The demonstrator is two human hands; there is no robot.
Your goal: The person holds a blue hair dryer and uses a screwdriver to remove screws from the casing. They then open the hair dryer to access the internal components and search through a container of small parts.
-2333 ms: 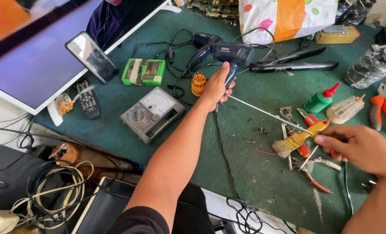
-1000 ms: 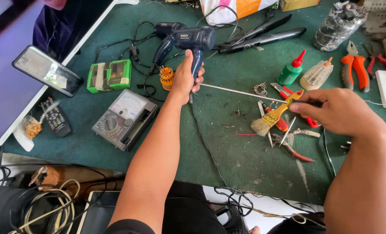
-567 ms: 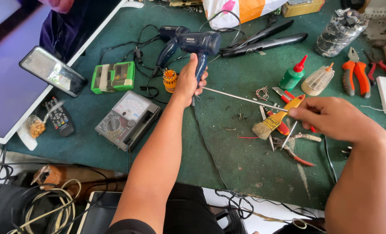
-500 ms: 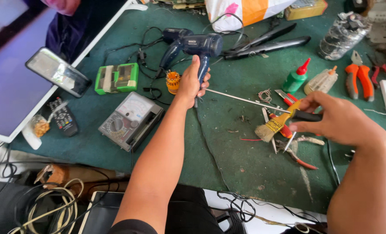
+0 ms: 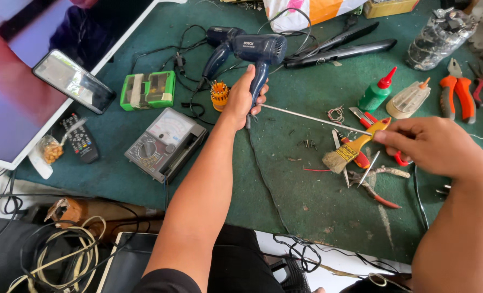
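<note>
Both hands busy | left hand (image 5: 241,100) wraps hair dryer (image 5: 260,54) handle, upper centre | right hand (image 5: 437,146) pinches brush (image 5: 355,147) | next, probably: brushing dryer, steady grip.

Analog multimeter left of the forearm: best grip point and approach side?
Take the analog multimeter across its long side edges, coming from above. It lies flat, face up, turned diagonally on the green mat, so both sides are exposed. Its dial and meter window offer no hold. The left hand is on the hair dryer, so it seems the nearer hand.
</note>
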